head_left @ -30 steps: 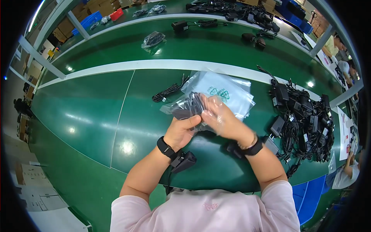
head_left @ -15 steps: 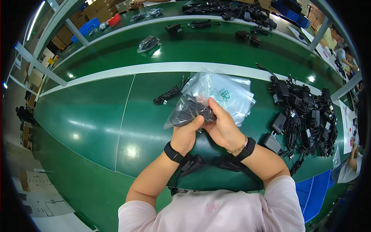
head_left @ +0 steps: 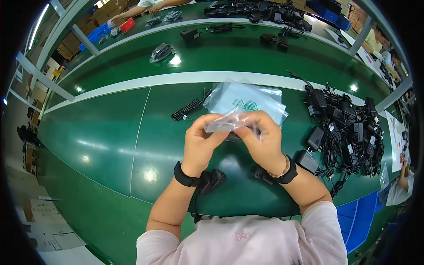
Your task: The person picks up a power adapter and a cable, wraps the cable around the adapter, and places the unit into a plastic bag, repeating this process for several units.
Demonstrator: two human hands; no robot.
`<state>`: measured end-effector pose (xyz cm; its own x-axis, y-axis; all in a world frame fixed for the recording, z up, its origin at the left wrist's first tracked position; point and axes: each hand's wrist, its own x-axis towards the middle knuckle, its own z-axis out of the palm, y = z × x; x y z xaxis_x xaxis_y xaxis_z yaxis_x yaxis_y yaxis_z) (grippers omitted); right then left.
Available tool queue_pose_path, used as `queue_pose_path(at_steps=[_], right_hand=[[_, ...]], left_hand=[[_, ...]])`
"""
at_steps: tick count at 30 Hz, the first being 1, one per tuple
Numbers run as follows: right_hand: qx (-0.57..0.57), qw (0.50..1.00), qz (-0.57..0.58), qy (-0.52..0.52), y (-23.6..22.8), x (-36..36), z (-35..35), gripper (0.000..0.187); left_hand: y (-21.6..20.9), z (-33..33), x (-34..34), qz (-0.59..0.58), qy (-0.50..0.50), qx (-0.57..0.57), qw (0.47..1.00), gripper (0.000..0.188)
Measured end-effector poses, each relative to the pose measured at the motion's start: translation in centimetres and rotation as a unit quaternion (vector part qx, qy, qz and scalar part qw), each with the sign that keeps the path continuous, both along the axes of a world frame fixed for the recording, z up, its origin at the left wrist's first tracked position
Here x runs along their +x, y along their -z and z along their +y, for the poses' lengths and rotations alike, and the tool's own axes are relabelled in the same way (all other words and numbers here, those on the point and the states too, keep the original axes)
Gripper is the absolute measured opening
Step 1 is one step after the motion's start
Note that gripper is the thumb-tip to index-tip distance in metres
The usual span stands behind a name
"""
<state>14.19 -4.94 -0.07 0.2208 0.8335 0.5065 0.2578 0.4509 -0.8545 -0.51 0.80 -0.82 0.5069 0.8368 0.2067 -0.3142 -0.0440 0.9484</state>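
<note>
So there's a big green tabletop (head_left: pixel 101 145) under both hands and way out to either side. Biggest thing on it is a messy heap of black adapters and cords (head_left: pixel 346 138), well off to the right of the right hand. A fanned stack of clear bags (head_left: pixel 247 95) lies just beyond the hands. Left hand (head_left: pixel 198 148) and right hand (head_left: pixel 267 145) are close together, both pinching one crinkly clear pouch (head_left: pixel 234 121) between them; something dark shows below it, mostly hidden by fingers. Smaller again, a coiled black cable (head_left: pixel 189 108) sits past the left hand, not touching it.
</note>
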Motion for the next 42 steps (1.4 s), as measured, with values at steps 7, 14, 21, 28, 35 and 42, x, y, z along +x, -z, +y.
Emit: queue_pose_path(at_steps=[7, 14, 21, 28, 35, 42], right_hand=[[-0.125, 0.911, 0.365, -0.146, 0.0, 2.7, 1.6, 0.02], [-0.058, 0.914, 0.362, -0.171, -0.5, 2.0, 2.2, 0.046], [-0.049, 0.979, 0.151, -0.125, 1.3, -0.9, 2.4, 0.054], [-0.168, 0.937, 0.271, -0.14, 1.7, 0.4, 2.0, 0.036], [-0.105, 0.941, 0.292, -0.132, 0.0, -0.3, 1.5, 0.038], [-0.36, 0.861, 0.259, -0.247, -4.2, 3.1, 3.1, 0.042]], left_hand=[[2.1, 0.6, -0.3, 0.05, -0.068, 0.166, 0.982, 0.009], [1.8, 0.3, -0.8, 0.006, -0.243, 0.158, 0.957, 0.01], [1.4, 0.2, -0.8, 0.037, -0.271, 0.248, 0.929, 0.018], [1.7, 0.9, -0.3, -0.062, -0.15, 0.016, 0.987, 0.013], [0.3, 1.4, -0.2, -0.061, -0.101, -0.133, 0.984, 0.01], [1.7, 2.7, -2.2, 0.049, -0.06, -0.058, 0.995, 0.018]])
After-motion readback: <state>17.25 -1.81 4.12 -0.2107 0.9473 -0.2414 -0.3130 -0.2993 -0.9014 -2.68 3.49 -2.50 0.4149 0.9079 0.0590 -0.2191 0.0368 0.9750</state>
